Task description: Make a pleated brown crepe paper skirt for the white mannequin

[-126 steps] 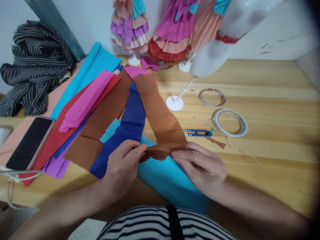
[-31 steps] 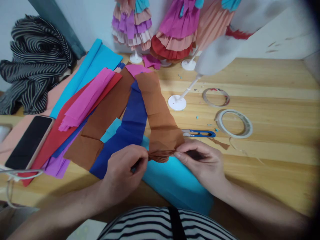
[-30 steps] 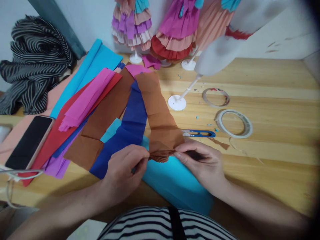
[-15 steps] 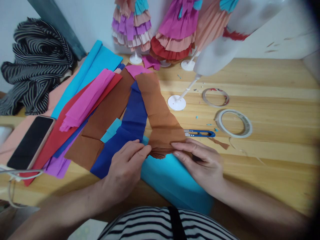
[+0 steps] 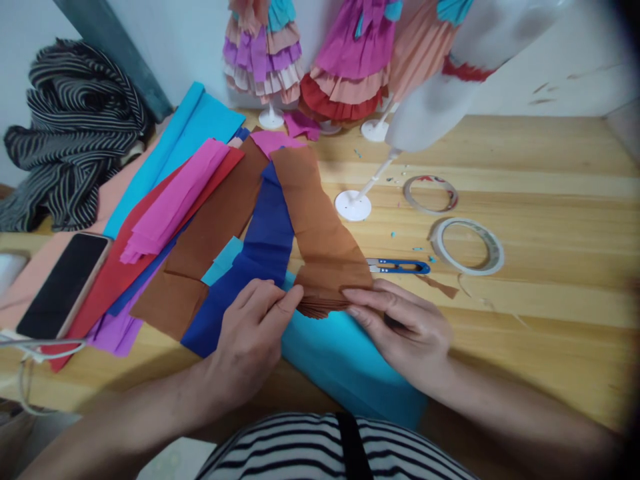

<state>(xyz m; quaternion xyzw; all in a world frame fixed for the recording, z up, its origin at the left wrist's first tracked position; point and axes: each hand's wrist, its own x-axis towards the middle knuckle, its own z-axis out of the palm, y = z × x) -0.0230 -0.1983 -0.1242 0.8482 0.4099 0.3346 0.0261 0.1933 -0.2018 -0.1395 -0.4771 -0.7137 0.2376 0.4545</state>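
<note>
A long strip of brown crepe paper (image 5: 327, 230) runs from the back of the table toward me, its near end gathered into narrow pleats. My left hand (image 5: 255, 333) pinches the left end of the pleats between thumb and fingers. At the right end, my right hand (image 5: 405, 327) grips the same strip, thumb below and fingers on top. Under the hands lies a turquoise sheet (image 5: 345, 363). A dark blue strip (image 5: 270, 223) is just left of the brown one. Blue-handled thread snips (image 5: 403, 267) rest beyond my right hand.
Coloured paper sheets, including a red one (image 5: 150, 260), and a phone (image 5: 65, 283) lie at left. Two tape rolls, one white (image 5: 467, 247) and one clear (image 5: 431, 195), sit at right. A white mannequin's stand (image 5: 353, 205) and paper-dressed figures (image 5: 263, 53) stand at the back.
Both hands keep their hold on the pleated brown paper. The right hand has shifted very slightly to the right, and the view has barely moved.
</note>
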